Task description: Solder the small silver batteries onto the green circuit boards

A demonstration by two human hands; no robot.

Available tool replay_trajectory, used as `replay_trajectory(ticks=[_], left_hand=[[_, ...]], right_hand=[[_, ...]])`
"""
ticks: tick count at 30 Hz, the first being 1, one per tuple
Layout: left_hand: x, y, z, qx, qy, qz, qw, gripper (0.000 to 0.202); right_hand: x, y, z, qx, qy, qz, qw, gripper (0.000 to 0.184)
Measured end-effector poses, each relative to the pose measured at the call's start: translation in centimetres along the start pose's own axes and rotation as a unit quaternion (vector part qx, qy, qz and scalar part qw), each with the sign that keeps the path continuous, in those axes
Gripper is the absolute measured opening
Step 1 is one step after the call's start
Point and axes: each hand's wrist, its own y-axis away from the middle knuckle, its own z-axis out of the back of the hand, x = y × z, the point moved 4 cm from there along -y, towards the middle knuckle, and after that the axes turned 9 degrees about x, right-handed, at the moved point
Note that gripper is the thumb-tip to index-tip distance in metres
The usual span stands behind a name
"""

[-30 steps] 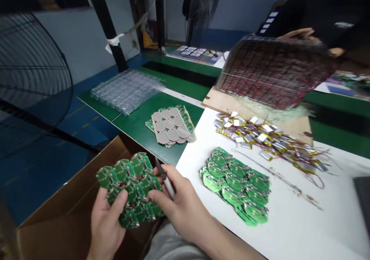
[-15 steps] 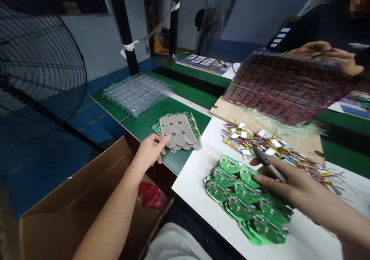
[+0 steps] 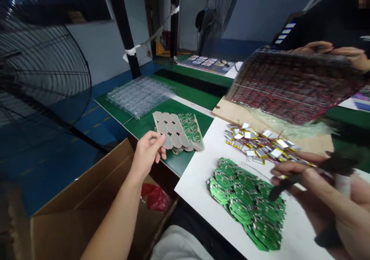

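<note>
Blurrily, the right hand [image 3: 320, 190] pinches a dark pen [image 3: 286, 184], the left hand [image 3: 147, 150] spread open.

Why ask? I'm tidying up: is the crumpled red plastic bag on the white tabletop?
No, the crumpled red plastic bag lies inside the open brown cardboard box, not on the white tabletop.

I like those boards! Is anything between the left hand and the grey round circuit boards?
No, nothing visible: the left hand sits just beside the stack of grey-padded circuit boards on the green mat.

White table [image 3: 196, 179] holding green circuit boards [image 3: 245, 202]; wired pouch batteries [image 3: 260, 146]
</note>
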Motion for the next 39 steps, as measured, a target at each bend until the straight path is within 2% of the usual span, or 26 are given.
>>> replay_trajectory(ticks=[2, 5, 8, 11, 13, 15, 16, 18, 20, 21, 23, 25, 28, 30, 33, 34, 36, 39], left_hand=[[-0.3, 1.6, 0.7, -0.010, 0.005, -0.037, 0.999, 0.024], [-0.3, 4.3, 2.0, -0.017, 0.000, -0.089, 0.996, 0.012], [-0.1, 6.9, 3.3, -0.021, -0.010, -0.157, 0.987, 0.009], [-0.4, 8.9, 4.0, -0.015, -0.034, -0.237, 0.971, 0.007], [-0.8, 9.8, 4.2, -0.008, -0.075, -0.291, 0.954, 0.012], [-1.0, 10.5, 4.4, -0.011, -0.116, -0.310, 0.943, 0.018], [-0.9, 10.7, 4.5, -0.024, -0.125, -0.292, 0.948, 0.018], [0.1, 11.1, 5.1, -0.070, -0.070, -0.195, 0.976, 0.016], [1.7, 11.6, 5.1, -0.092, 0.079, -0.050, 0.991, 0.029], [2.5, 12.0, 4.7, -0.080, 0.162, 0.019, 0.983, 0.042], [3.5, 12.9, 3.5, -0.029, 0.261, 0.118, 0.958, 0.063], [3.6, 13.6, 3.0, -0.011, 0.264, 0.165, 0.950, 0.061], [3.0, 13.9, 3.6, -0.073, 0.239, 0.169, 0.953, 0.051], [2.2, 13.8, 4.4, -0.127, 0.234, 0.142, 0.953, 0.046], [1.2, 13.5, 5.2, -0.185, 0.224, 0.101, 0.951, 0.041], [1.0, 13.4, 5.2, -0.193, 0.221, 0.095, 0.951, 0.040], [0.9, 13.4, 5.2, -0.194, 0.216, 0.089, 0.953, 0.043], [0.9, 13.5, 5.1, -0.194, 0.209, 0.084, 0.955, 0.051]], right_hand=[[-0.6, 1.2, -1.9, 0.073, -0.111, -0.075, 0.988, 0.052], [-1.5, 3.5, -5.5, 0.198, -0.186, -0.171, 0.947, 0.049], [-1.9, 6.1, -9.5, 0.280, -0.314, -0.260, 0.869, 0.042], [-1.8, 8.4, -12.8, 0.318, -0.398, -0.328, 0.796, 0.045], [-1.9, 9.3, -14.1, 0.330, -0.404, -0.353, 0.777, 0.044], [-2.5, 9.8, -14.8, 0.341, -0.377, -0.356, 0.784, 0.046], [-2.9, 9.7, -15.1, 0.346, -0.353, -0.347, 0.797, 0.049], [-3.7, 9.2, -15.4, 0.343, -0.289, -0.303, 0.841, 0.052], [-4.2, 8.4, -15.8, 0.334, -0.232, -0.240, 0.882, 0.052], [-4.2, 8.1, -16.0, 0.330, -0.213, -0.216, 0.894, 0.052], [-4.2, 7.8, -16.7, 0.334, -0.201, -0.201, 0.899, 0.054], [-4.0, 8.0, -17.4, 0.346, -0.212, -0.212, 0.889, 0.056], [-4.1, 9.0, -18.2, 0.366, -0.251, -0.261, 0.857, 0.052], [-4.8, 10.2, -18.7, 0.381, -0.296, -0.329, 0.812, 0.056], [-6.0, 12.2, -19.2, 0.414, -0.312, -0.407, 0.752, 0.075], [-6.3, 12.8, -19.2, 0.436, -0.296, -0.409, 0.745, 0.077], [-6.6, 13.5, -19.1, 0.489, -0.251, -0.372, 0.748, 0.070], [-6.3, 13.5, -18.6, 0.541, -0.155, -0.284, 0.776, 0.049]])
